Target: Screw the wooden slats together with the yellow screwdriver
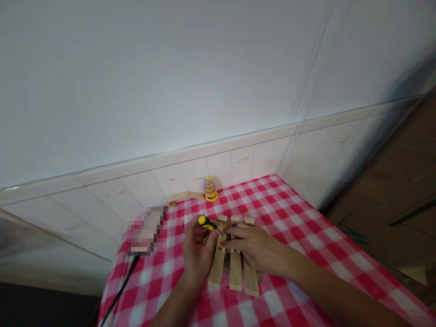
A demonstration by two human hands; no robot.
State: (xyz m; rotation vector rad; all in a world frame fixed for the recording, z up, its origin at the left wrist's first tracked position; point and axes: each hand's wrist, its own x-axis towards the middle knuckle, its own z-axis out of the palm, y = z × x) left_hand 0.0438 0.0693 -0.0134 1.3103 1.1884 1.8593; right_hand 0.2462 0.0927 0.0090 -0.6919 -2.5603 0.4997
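A red and white checked cloth [289, 218] covers the table, which stands against a wall [190, 91] with pale boards [136, 188] along its lower part. Taking the three wooden slats [235, 272] as the centre of the clock, a jar [211, 188] with yellow top and base stands by the wall at 11 o'clock, and a curved wood piece [185, 196] lies just beside it, on its left. At about 10 o'clock is a pixelated thing [146, 231], with a black cable [123, 282] running down from it. A small dark rod [181, 224] lies nearer, beside the left hand.

The far corner of the table is at 1 o'clock; from there the edge runs down toward 4 o'clock, and a wide band of cloth lies between it and the slats.

The left hand [196, 245] grasps a yellow and black screwdriver [208, 224], whose handle slopes toward 4 o'clock, over the left slat. Whether its tip sits in a screw, I cannot tell. The right hand [260, 247] reaches in from 4 o'clock and lies across the slats, fingers stretched and spread, not clenched.
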